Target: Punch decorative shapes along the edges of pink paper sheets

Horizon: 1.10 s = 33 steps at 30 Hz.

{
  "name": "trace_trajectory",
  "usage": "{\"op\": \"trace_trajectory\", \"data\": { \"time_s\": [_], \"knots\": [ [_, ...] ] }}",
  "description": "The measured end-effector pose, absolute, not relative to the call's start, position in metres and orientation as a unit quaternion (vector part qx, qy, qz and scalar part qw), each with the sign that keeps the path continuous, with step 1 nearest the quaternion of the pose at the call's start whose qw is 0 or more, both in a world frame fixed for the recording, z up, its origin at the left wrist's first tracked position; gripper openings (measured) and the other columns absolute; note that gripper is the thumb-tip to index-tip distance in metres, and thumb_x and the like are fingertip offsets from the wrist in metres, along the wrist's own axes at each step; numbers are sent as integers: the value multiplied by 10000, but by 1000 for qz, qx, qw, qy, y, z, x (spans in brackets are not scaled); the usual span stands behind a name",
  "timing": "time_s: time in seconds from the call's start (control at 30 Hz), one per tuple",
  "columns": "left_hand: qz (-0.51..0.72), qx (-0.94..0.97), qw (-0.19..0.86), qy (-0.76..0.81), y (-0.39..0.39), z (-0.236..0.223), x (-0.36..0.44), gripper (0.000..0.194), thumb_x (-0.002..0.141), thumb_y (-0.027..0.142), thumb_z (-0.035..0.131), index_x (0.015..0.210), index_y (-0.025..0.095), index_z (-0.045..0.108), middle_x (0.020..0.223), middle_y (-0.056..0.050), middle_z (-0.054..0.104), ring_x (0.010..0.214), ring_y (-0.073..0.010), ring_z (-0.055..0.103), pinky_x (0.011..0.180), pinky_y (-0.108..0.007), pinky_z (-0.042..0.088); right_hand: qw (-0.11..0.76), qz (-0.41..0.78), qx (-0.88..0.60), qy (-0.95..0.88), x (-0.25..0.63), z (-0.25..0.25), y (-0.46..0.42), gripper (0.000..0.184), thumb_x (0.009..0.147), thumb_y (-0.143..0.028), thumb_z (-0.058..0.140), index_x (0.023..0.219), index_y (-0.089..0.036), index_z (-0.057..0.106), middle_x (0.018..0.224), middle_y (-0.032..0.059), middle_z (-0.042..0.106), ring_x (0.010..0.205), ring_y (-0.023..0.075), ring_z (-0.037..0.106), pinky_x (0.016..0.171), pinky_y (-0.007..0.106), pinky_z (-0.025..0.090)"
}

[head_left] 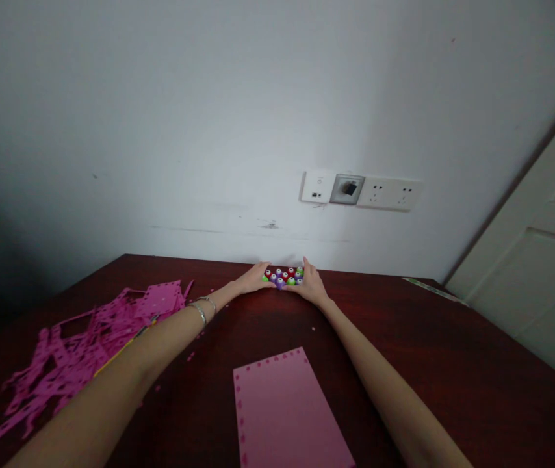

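Near the wall, at the back of the table, my left hand (254, 278) and my right hand (312, 283) curve around a cluster of small round stampers (284, 277). The stampers are red, purple and green, with white ring-like tops, and stand packed close together. My left hand presses on their left side and my right hand on their right, thumbs along the front. Some of my fingers are hidden behind the cluster. Closer to me lies a pink sheet (282, 409) with darker pink dots along its left and far edges.
Cut pink strips (77, 351) are heaped at the left, with a yellow pencil-like stick (121, 348) partly behind my forearm. Pink scraps dot the dark red table (379, 338). A thin patterned strip (433, 290) lies far right. Wall sockets (389, 194) sit above the table.
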State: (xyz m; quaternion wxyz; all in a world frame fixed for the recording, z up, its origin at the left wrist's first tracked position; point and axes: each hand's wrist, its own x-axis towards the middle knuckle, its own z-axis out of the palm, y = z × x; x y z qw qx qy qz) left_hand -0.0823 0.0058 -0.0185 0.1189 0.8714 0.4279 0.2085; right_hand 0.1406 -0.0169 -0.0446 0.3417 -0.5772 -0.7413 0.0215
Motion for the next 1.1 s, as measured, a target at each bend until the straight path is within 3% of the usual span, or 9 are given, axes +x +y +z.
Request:
{"op": "trace_trajectory", "data": {
  "time_s": [0.13, 0.3, 0.37, 0.47, 0.53, 0.6, 0.77, 0.93, 1.1],
  "knots": [
    [229, 862, 96, 442, -4, -8, -81, 867, 647, 492, 648, 1303, 44, 299, 1347, -205, 341, 1239, -294, 314, 1024, -379, 260, 333, 24, -575, -747, 150, -41, -26, 1200, 510, -688, 648, 1397, -92, 104, 1337, 223, 318, 1213, 380, 331, 994, 483, 273],
    [339, 804, 50, 486, -22, 19, -94, 425, 760, 258, 498, 1162, 122, 479, 1231, -116, 466, 1163, -212, 403, 998, -337, 310, 338, 46, -556, -758, 183, -32, -51, 1157, 526, -643, 674, 1406, -175, 87, 1399, 167, 256, 1278, 348, 248, 1021, 477, 252],
    [342, 760, 67, 549, -30, 29, -104, 353, 765, 193, 439, 1098, 112, 526, 1153, -111, 522, 1067, -194, 480, 940, -317, 361, 334, 53, -553, -762, 196, -27, -69, 1079, 568, -612, 667, 1402, -194, 125, 1388, 147, 283, 1279, 335, 252, 1018, 480, 267],
    [285, 757, 126, 574, -49, 40, -114, 270, 731, 185, 461, 946, 112, 607, 935, -72, 624, 870, -175, 570, 806, -281, 427, 347, 37, -518, -781, 203, -17, -105, 713, 735, -481, 586, 1328, -186, 323, 1298, 132, 408, 1213, 286, 365, 1001, 445, 320],
    [226, 798, 179, 529, -68, 45, -115, 207, 691, 219, 523, 842, 144, 643, 793, -17, 649, 752, -151, 589, 705, -240, 441, 361, 30, -478, -800, 199, -10, -134, 346, 833, -337, 475, 1155, -214, 509, 1145, 96, 532, 1104, 244, 472, 963, 432, 368],
    [121, 853, 242, 446, -92, 47, -110, 202, 675, 278, 559, 802, 155, 655, 767, -8, 659, 715, -139, 593, 650, -214, 425, 355, 41, -433, -827, 189, -2, -167, 202, 847, -234, 430, 961, -219, 595, 1002, 76, 588, 980, 215, 536, 879, 405, 435],
    [-28, 872, 211, 441, -155, 46, -89, 285, 636, 414, 596, 787, 178, 651, 778, -30, 667, 688, -156, 592, 559, -221, 389, 252, 91, -346, -899, 150, 10, -253, 204, 812, -135, 427, 920, -189, 592, 944, 67, 598, 884, 176, 539, 747, 306, 471],
    [-77, 879, 124, 454, -185, 44, -77, 427, 584, 438, 618, 921, 175, 612, 932, -84, 645, 794, -224, 584, 573, -259, 405, 161, 108, -303, -933, 128, 6, -302, 177, 784, -200, 507, 946, -188, 577, 993, 53, 602, 903, 187, 519, 810, 327, 427],
    [-87, 874, 168, 447, -188, 45, -70, 281, 658, 375, 537, 814, 162, 634, 765, -48, 650, 687, -174, 576, 571, -239, 397, 142, 86, -344, -924, 126, -1, -311, 253, 790, -244, 504, 1036, -201, 541, 1050, 55, 585, 943, 216, 490, 831, 373, 390]
  ]
}}
